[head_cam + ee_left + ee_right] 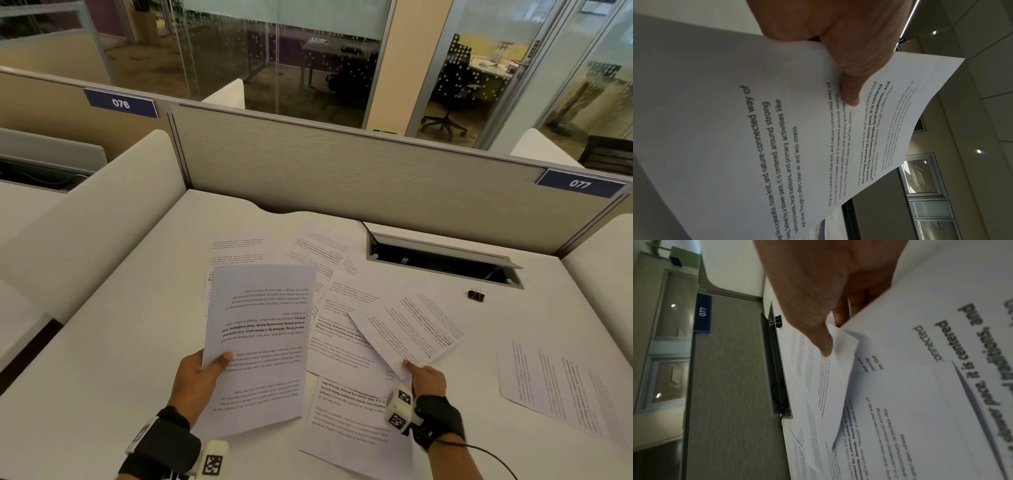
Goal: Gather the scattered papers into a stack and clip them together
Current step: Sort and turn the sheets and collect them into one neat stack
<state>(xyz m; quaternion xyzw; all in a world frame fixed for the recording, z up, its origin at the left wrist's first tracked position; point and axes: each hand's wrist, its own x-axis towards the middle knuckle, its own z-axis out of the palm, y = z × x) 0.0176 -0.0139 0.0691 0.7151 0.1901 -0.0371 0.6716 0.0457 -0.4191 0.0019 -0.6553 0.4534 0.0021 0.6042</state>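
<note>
My left hand (202,371) grips a printed sheet (260,342) by its left edge and holds it above the desk, thumb on top; the left wrist view shows the thumb (851,91) pressed on that sheet (777,129). My right hand (424,375) pinches the near corner of another printed sheet (407,329), lifting it off the pile; in the right wrist view the thumb (822,340) lies on this sheet (824,378). Several more printed papers (342,342) lie overlapping across the white desk (137,342). A black binder clip (476,295) (777,322) sits alone at the back right.
One separate sheet (555,380) lies at the desk's right side. A cable hatch (442,260) stands open at the back, in front of the grey partition (342,171). White side dividers border the desk left and right.
</note>
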